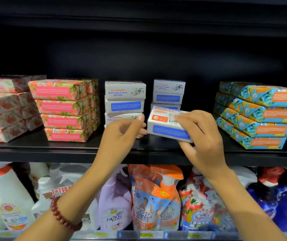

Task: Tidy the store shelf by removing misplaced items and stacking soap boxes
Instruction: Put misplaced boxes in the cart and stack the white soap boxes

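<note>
The right hand point(201, 136) gripped a white soap box point(167, 129); just beside it, the left hand point(123, 133) hung loosely curled, holding nothing.

black shelf point(35, 150) | left: pink soap stacks point(61, 108) | middle: white soap boxes point(124, 101) | right: blue-orange soap stacks point(260, 115)

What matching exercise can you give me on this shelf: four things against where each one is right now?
Things
1. white soap box
2. blue and orange packs
3. pink flowered packs
4. orange spray cleaner

Places
A. on the lower shelf
B. right end of the upper shelf
C. in the right hand
D. just left of the white stacks

Pairs: 1-C, 2-B, 3-D, 4-A
</note>
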